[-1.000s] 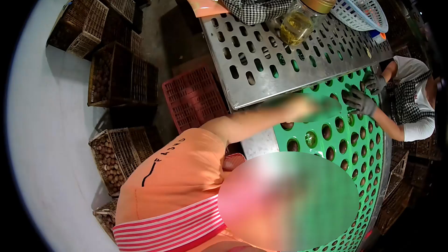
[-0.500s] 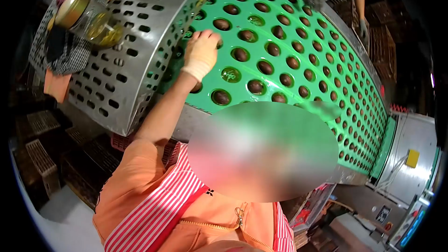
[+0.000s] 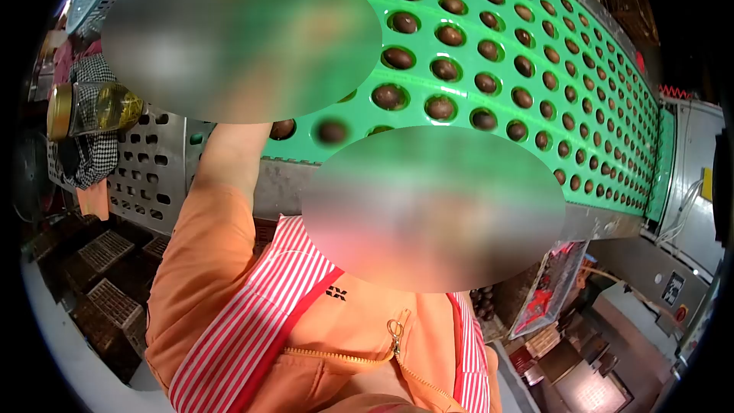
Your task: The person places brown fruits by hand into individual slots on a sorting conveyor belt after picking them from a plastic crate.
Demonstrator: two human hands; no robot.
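Brown eggs (image 3: 390, 96) are sitting in the holes of the green tray (image 3: 306, 150). The left arm (image 3: 233, 154) is reaching over its near edge; blur is hiding both hands, so their opening and hold I cannot tell.

Tray (image 3: 298, 147): uniform bright green out to its edges. Eggs (image 3: 440, 108): dark brown, some with a reddish cast. Metal table (image 3: 172, 134), off the tray's left edge: silver-grey. Near the table's left edge, jar lid (image 3: 60, 112): gold; jar contents (image 3: 121, 109): yellow-green; cloth (image 3: 108, 151): black-and-white check. Shirt (image 3: 202, 237): orange, black lettering (image 3: 336, 293). Apron (image 3: 245, 313): red-pink and white stripes, solid red trim. Zip (image 3: 336, 355): gold. Basket (image 3: 90, 1): pale blue.
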